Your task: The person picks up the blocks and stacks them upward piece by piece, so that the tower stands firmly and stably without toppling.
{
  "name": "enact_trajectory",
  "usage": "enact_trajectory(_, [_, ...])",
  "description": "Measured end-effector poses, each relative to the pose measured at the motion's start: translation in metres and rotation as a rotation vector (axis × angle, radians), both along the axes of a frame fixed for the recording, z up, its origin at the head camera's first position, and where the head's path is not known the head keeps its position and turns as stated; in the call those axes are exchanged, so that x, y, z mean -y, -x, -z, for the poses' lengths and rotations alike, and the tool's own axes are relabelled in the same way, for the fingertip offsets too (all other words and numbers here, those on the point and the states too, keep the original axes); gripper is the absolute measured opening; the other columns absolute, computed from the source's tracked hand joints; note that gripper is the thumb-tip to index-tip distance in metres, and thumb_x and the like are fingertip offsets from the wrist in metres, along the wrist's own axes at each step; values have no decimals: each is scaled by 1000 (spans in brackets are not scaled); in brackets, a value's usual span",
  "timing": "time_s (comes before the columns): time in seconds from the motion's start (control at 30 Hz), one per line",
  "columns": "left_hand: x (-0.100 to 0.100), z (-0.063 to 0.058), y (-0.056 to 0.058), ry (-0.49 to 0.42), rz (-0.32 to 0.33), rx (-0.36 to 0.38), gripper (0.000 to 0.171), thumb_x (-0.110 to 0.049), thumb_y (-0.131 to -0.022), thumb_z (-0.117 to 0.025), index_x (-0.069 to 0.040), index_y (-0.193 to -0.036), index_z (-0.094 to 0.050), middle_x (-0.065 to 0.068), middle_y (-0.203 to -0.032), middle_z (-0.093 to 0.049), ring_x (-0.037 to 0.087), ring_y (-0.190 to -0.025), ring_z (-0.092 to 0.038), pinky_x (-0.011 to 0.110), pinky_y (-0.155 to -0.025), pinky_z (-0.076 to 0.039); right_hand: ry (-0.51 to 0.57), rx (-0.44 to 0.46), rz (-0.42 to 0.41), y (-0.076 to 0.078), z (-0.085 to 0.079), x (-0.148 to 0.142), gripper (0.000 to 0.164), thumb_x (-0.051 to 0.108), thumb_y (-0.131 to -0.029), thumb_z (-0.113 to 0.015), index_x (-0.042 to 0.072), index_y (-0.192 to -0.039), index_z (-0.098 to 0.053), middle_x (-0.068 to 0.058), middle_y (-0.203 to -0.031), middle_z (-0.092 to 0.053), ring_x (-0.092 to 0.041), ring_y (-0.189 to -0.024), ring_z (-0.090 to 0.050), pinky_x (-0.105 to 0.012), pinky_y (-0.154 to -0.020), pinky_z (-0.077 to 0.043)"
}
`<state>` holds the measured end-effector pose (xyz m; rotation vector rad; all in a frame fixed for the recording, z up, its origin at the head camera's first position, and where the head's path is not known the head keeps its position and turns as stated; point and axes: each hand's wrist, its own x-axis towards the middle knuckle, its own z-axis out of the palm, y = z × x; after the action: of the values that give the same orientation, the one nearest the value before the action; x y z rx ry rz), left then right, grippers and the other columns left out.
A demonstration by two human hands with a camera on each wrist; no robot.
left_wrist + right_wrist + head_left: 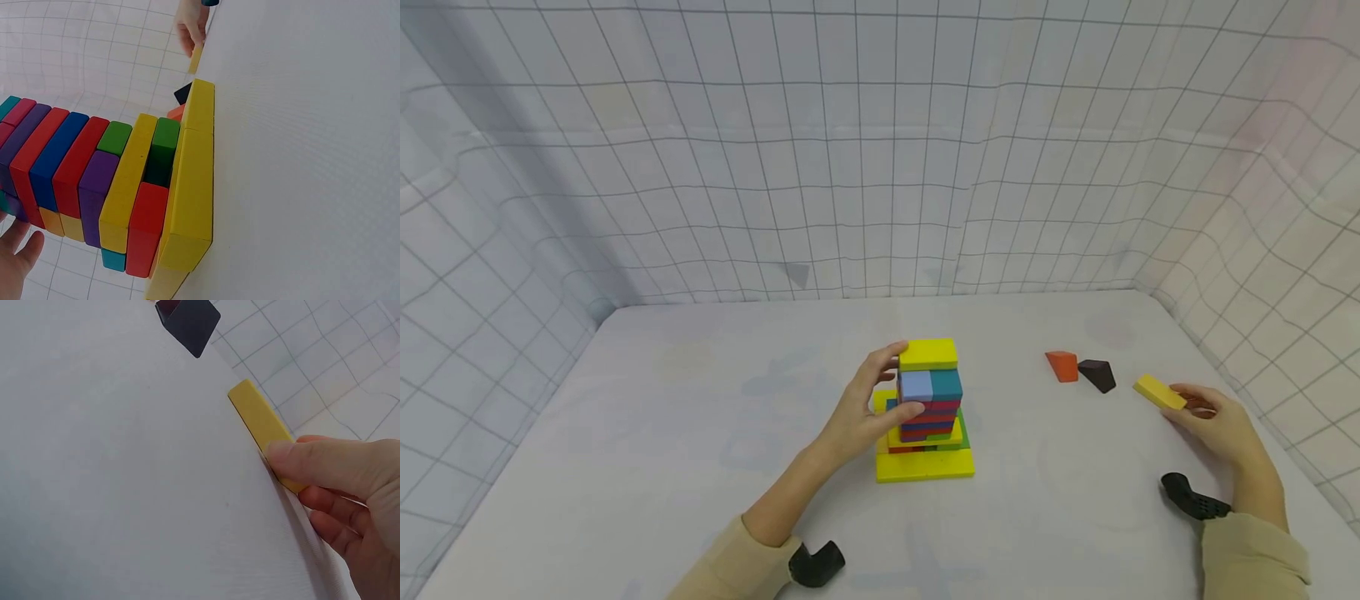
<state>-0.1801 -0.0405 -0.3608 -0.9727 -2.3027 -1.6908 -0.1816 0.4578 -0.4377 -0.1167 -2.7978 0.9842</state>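
Observation:
A tower of colored wooden blocks [928,417] stands on a yellow base, with a yellow block [928,354] across its top. My left hand [859,408] cups the tower's upper left side, thumb across the front and fingertips by the top block. From the left wrist, the stacked red, blue, purple and green layers show close up beside that hand [15,262]. Over on the right, my right hand [1221,425] pinches one end of a yellow rectangular block [1159,392]. In the right wrist view, the thumb lies over this block [259,419], low at the table surface.
An orange angled block [1063,367] and a black angled block [1097,375] lie between the tower and my right hand. The white table [700,392] is bounded by a white grid-patterned curtain [850,167] at the back and sides. Black wrist-worn pieces [816,565] sit at both sleeves.

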Motion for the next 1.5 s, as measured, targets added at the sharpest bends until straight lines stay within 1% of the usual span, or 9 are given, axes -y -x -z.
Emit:
enact_trajectory(0.13, [0, -1, 0, -1, -3, 3, 65, 4, -80, -64, -1, -136, -30, 20, -133, -39, 34, -115, -42, 52, -97, -37, -18, -12, 7, 1, -2, 2, 51, 25, -84, -67, -10, -118, -51, 20, -91, -45, 18, -73, -39, -7, -61, -38])
enact_trajectory(0.23, [0, -1, -1, 10, -9, 2, 66, 4, -80, -64, -1, -136, -30, 20, -133, -39, 33, -115, -42, 49, -97, -38, 10, -93, -30, 4, -6, 5, 46, 17, -85, -66, -12, -116, -51, 22, -94, -45, 18, -77, -41, -3, -65, -39])
enact_trajectory(0.43, [-1, 0, -1, 14, -13, -2, 66, 4, -80, -64, -1, -135, -30, 19, -133, -39, 31, -114, -43, 47, -96, -39, 112, -297, -174, 15, -45, 43, 36, -3, -80, -65, -11, -114, -54, 25, -101, -50, 9, -89, -47, 0, -76, -38])
enact_trajectory(0.53, [-1, 0, -1, 14, -12, 2, 66, 4, -79, -64, -1, -135, -30, 18, -133, -38, 30, -115, -42, 46, -97, -39, 133, -402, -299, 17, -72, 79, 39, -18, -72, -65, -14, -110, -55, 13, -102, -56, 0, -91, -50, -4, -79, -40])
enact_trajectory(0.7, [-1, 0, -1, 13, -11, -12, 65, 5, -79, -64, 0, -135, -31, 18, -133, -38, 30, -114, -42, 45, -96, -39, 174, -482, -572, 17, -107, 141, 49, -28, -62, -65, -15, -108, -57, -6, -103, -56, -9, -91, -51, -11, -82, -44])
enact_trajectory(0.83, [-1, 0, -1, 14, -7, -35, 65, 5, -79, -64, 0, -134, -31, 19, -133, -38, 31, -113, -42, 45, -95, -40, 204, -463, -780, 17, -119, 184, 50, -25, -64, -67, -10, -110, -58, -9, -104, -55, -11, -92, -51, -14, -81, -45])
enact_trajectory(0.97, [-1, 0, -1, 10, 1, -47, 65, 6, -79, -64, 1, -134, -31, 20, -134, -38, 32, -113, -42, 47, -95, -40, 172, -439, -895, 16, -123, 220, 48, -17, -68, -69, -3, -112, -59, -8, -107, -56, -11, -93, -50, -15, -82, -44])
enact_trajectory(1.17, [-1, 1, -1, -2, 16, -61, 64, 3, -80, -65, 1, -134, -31, 20, -135, -36, 33, -114, -41, 51, -95, -39, 101, -374, -935, 14, -123, 251, 40, -3, -74, -72, 6, -112, -61, -1, -106, -56, -10, -91, -50, -20, -78, -46])
enact_trajectory(1.5, [-1, 6, 3, -13, 32, -87, 62, -2, -82, -66, 2, -133, -31, 21, -135, -36, 34, -114, -41, 54, -94, -38, 32, -410, -909, 11, -118, 263, 35, 4, -74, -74, 9, -107, -64, 1, -103, -53, -12, -90, -52, -20, -73, -48])
